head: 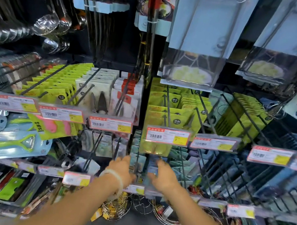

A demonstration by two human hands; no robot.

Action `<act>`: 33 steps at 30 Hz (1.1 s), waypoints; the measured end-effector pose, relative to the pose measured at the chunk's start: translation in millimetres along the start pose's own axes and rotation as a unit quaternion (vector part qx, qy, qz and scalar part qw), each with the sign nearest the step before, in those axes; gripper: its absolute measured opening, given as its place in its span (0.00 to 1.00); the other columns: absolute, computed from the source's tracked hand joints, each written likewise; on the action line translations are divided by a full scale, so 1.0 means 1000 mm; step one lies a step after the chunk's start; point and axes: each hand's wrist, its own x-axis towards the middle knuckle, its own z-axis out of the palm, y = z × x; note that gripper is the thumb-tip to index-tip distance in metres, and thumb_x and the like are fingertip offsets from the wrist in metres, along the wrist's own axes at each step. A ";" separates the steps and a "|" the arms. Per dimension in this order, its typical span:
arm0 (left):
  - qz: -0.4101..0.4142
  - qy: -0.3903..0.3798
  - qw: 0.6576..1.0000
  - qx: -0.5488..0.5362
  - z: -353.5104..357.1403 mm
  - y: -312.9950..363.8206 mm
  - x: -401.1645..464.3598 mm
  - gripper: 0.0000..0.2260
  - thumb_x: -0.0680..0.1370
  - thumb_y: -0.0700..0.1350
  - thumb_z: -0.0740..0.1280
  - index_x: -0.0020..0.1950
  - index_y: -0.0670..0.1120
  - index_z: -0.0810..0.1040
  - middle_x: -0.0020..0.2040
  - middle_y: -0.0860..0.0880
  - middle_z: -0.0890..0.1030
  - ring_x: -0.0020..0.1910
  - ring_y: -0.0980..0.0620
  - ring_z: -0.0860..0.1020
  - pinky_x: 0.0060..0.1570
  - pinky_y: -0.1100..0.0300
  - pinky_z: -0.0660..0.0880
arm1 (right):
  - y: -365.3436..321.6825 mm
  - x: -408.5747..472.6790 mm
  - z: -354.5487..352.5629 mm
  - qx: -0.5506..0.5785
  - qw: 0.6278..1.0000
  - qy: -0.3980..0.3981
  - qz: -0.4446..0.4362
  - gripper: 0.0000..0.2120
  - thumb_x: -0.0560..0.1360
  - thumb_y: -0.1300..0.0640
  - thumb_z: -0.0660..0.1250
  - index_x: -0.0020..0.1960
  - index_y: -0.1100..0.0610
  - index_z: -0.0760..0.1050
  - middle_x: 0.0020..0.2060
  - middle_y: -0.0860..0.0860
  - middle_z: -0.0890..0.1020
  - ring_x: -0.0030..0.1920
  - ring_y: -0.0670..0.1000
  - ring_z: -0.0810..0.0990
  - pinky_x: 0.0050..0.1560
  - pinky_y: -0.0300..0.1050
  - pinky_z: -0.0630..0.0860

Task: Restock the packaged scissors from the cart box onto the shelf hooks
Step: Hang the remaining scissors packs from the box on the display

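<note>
You're facing a hook-shelf display (148,84) that fills the view, w/ rows of black wire hooks (201,109) and price-tag strips across the front. At 12 o'clock hang big clear-and-blue packs (200,32); at 10 o'clock a row of steel ladles (46,22). Mid row: lime-green carded packs (56,85) at 9–10 o'clock, carded scissors (98,100) in white packs just left of centre, more lime-green packs (166,107) right of centre. Red-and-yellow price tag (166,136) sits at dead centre. At 8 o'clock, a green peeler in a blister pack (17,142). Both your arms reach in from 6 o'clock to the lower row. Your left hand (124,169), white bracelet (115,177) on the wrist, has fingers stretched fwd against the teal-carded packs (136,159) hanging there; motion blur, so can't tell if it grips one. Your right hand (164,176) is just beside it, fingers spread apart and slightly bent around a small blue-carded pack (153,169), thumb touching its edge; contents too blurred to tell. Below your wrists, at 6 o'clock, wire racks (117,209) lie in a tangle.
</note>
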 end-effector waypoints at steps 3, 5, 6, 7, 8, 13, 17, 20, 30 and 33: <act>0.082 -0.019 0.988 0.127 0.016 0.051 -0.001 0.33 0.77 0.49 0.65 0.76 0.48 0.52 0.76 0.43 0.57 0.75 0.40 0.56 0.73 0.48 0.58 | 0.043 -0.011 -0.013 -0.060 0.998 0.003 0.021 0.25 0.75 0.55 0.65 0.68 0.60 0.62 0.65 0.59 0.70 0.66 0.59 0.69 0.65 0.50 0.69; 0.122 -0.030 0.976 0.180 0.029 0.087 -0.003 0.34 0.76 0.48 0.66 0.76 0.49 0.52 0.76 0.43 0.56 0.75 0.40 0.54 0.73 0.46 0.55 | 0.074 -0.021 -0.026 -0.089 0.995 0.013 0.034 0.26 0.75 0.56 0.65 0.69 0.60 0.61 0.66 0.59 0.69 0.67 0.59 0.68 0.66 0.50 0.67; 0.137 -0.036 0.969 0.200 0.036 0.106 -0.005 0.35 0.75 0.48 0.67 0.76 0.49 0.51 0.76 0.43 0.56 0.75 0.40 0.53 0.73 0.45 0.54 | 0.090 -0.027 -0.033 -0.098 0.994 0.021 0.039 0.26 0.75 0.56 0.65 0.70 0.60 0.61 0.66 0.59 0.69 0.67 0.59 0.67 0.67 0.50 0.67; 0.152 -0.039 0.963 0.219 0.044 0.126 -0.007 0.35 0.75 0.49 0.67 0.76 0.49 0.51 0.76 0.42 0.55 0.76 0.40 0.52 0.73 0.44 0.53 | 0.108 -0.034 -0.041 -0.106 0.993 0.031 0.047 0.26 0.75 0.56 0.64 0.70 0.60 0.60 0.67 0.59 0.68 0.68 0.59 0.66 0.67 0.51 0.66; 0.169 -0.039 0.956 0.236 0.052 0.145 -0.009 0.36 0.75 0.50 0.67 0.76 0.48 0.51 0.76 0.42 0.54 0.76 0.39 0.52 0.73 0.43 0.53 | 0.126 -0.042 -0.049 -0.113 0.991 0.042 0.058 0.26 0.75 0.55 0.64 0.70 0.60 0.60 0.66 0.59 0.68 0.68 0.59 0.66 0.68 0.52 0.66; 0.271 -0.031 0.921 0.278 0.104 0.255 -0.026 0.32 0.76 0.54 0.64 0.75 0.48 0.53 0.75 0.42 0.58 0.74 0.39 0.55 0.72 0.43 0.54 | 0.225 -0.092 -0.093 -0.142 0.977 0.090 0.128 0.23 0.75 0.53 0.64 0.66 0.59 0.63 0.64 0.58 0.70 0.67 0.58 0.67 0.63 0.52 0.67; 0.337 -0.039 0.896 0.288 0.149 0.343 -0.049 0.28 0.78 0.53 0.61 0.75 0.47 0.56 0.75 0.41 0.58 0.74 0.40 0.56 0.71 0.44 0.55 | 0.312 -0.139 -0.126 -0.134 0.965 0.114 0.193 0.25 0.76 0.51 0.63 0.69 0.60 0.61 0.65 0.59 0.70 0.67 0.58 0.68 0.64 0.52 0.67; 0.372 -0.053 0.875 0.306 0.183 0.404 -0.068 0.28 0.76 0.50 0.64 0.73 0.47 0.58 0.74 0.41 0.59 0.74 0.40 0.56 0.72 0.44 0.56 | 0.372 -0.181 -0.149 -0.114 0.953 0.132 0.249 0.27 0.76 0.50 0.62 0.71 0.59 0.59 0.66 0.57 0.68 0.68 0.58 0.65 0.67 0.52 0.65; 0.497 -0.093 0.767 0.394 0.292 0.575 -0.145 0.30 0.77 0.49 0.65 0.75 0.46 0.55 0.73 0.42 0.60 0.73 0.40 0.58 0.69 0.46 0.61 | 0.528 -0.311 -0.180 -0.034 0.885 0.173 0.430 0.27 0.76 0.51 0.64 0.70 0.59 0.59 0.65 0.58 0.68 0.67 0.60 0.67 0.64 0.52 0.67; 0.549 -0.085 0.731 0.396 0.328 0.619 -0.161 0.24 0.76 0.49 0.64 0.71 0.47 0.62 0.70 0.42 0.66 0.71 0.41 0.63 0.67 0.47 0.64 | 0.568 -0.334 -0.186 -0.003 0.863 0.179 0.473 0.27 0.75 0.51 0.64 0.70 0.58 0.60 0.66 0.58 0.69 0.67 0.60 0.66 0.65 0.53 0.67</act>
